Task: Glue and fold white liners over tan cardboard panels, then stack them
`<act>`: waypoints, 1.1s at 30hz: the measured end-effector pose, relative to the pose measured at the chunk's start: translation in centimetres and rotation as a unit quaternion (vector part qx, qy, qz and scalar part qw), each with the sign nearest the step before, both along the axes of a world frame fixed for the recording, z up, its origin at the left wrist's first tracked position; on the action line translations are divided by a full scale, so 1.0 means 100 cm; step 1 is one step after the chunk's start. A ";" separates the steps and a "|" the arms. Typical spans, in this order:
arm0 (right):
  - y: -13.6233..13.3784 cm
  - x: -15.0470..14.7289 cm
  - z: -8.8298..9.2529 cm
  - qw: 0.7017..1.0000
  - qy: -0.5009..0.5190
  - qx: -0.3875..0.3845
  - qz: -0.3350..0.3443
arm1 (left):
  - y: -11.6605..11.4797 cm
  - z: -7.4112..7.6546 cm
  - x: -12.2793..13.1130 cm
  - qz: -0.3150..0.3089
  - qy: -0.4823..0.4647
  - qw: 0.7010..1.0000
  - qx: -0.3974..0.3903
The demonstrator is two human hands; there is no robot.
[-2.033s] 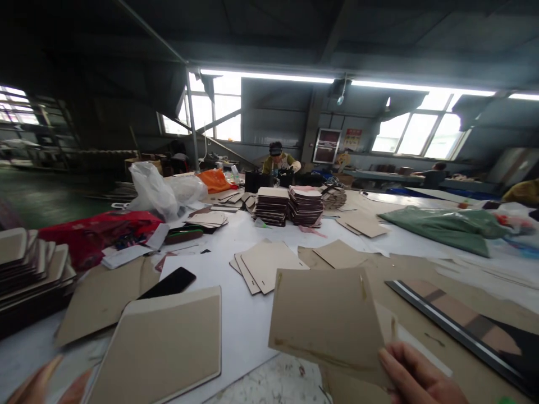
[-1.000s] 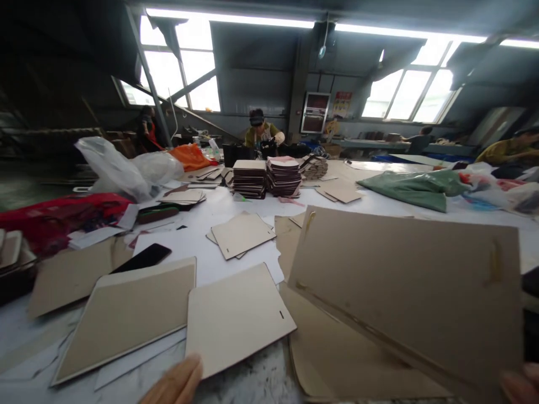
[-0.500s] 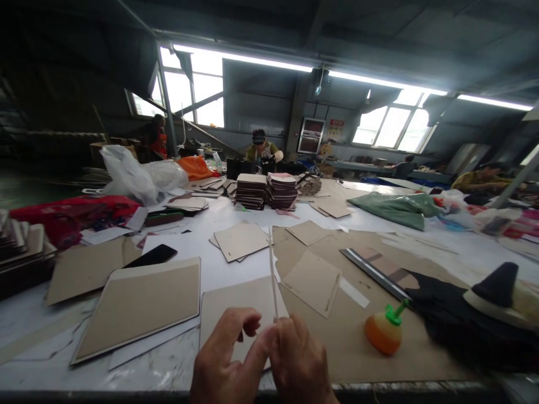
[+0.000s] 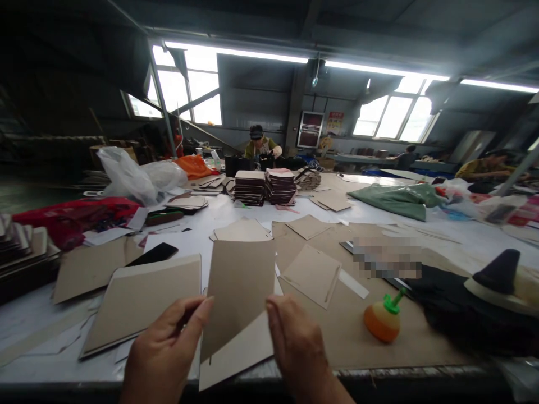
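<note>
A tan cardboard panel (image 4: 242, 275) stands raised in front of me, its broad face towards the camera. My left hand (image 4: 168, 342) pinches its left edge between thumb and fingers. At the opposite edge, my right hand (image 4: 297, 336) is closed on the panel, fingers bent. Below the panel's slanting lower border shows a paler board surface (image 4: 240, 350); I cannot tell whether it is a separate piece. Left of my left hand lies a larger board (image 4: 147, 292) with a pale top strip. Beyond the raised panel, pale boards (image 4: 242, 229) lie partly covered.
An orange squeeze bottle with a green cap (image 4: 383, 318) stands at right, near black cloth (image 4: 442, 292). A phone (image 4: 155, 253) lies at left. Stacked panels (image 4: 250, 189) stand farther back, where a person (image 4: 261, 148) sits. More boards (image 4: 314, 275) lie right of centre.
The panel, seen edge-on between my close hands before, now faces me broadside. My hands have moved apart to its two side edges, the left one closing from a looser pose.
</note>
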State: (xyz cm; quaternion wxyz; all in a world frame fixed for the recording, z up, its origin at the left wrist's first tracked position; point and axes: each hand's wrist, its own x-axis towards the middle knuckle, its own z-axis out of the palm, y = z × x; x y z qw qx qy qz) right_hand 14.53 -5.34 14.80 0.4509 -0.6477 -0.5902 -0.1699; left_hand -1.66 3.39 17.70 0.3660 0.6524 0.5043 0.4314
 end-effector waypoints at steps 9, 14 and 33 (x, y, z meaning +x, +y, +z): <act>-0.008 0.075 -0.028 0.938 0.232 -0.253 -0.039 | 0.007 -0.019 -0.006 -0.005 -0.192 0.957 -0.218; 0.001 0.084 -0.034 0.887 0.305 -0.347 -0.015 | 0.019 -0.032 0.001 0.003 -0.242 0.924 -0.296; 0.010 0.102 -0.083 0.817 0.341 -0.464 -0.026 | 0.027 -0.100 -0.006 -0.029 0.179 0.964 -0.194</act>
